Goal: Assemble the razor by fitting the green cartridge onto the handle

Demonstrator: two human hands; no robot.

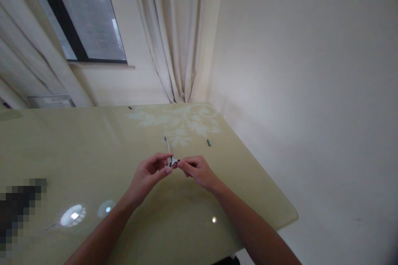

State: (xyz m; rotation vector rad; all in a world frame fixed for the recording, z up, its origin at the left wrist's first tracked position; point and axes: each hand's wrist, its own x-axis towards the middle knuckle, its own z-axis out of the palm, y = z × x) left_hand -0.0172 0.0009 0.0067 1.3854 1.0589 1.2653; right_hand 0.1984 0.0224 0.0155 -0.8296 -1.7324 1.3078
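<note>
Over the glossy table [93,145], both hands meet at a small dark-and-white piece [174,161] whose kind I cannot make out. The thumb and index finger of my left hand [151,170] close on the narrow dark bar at its left side. My right hand [198,170] pinches its right end, the fingers hiding part of it. From the left fingertips a thin pale strip [168,145] with a dark tip extends away across the table; whether it joins the held piece is unclear. Right of it lies a small dark rectangular piece [208,143].
Near the far table edge lies another small dark piece [130,108]. A plain wall [298,91] borders the right edge. Behind the table hang curtains [174,29] beside a window [90,16]. A blurred dark patch [21,203] covers the lower left.
</note>
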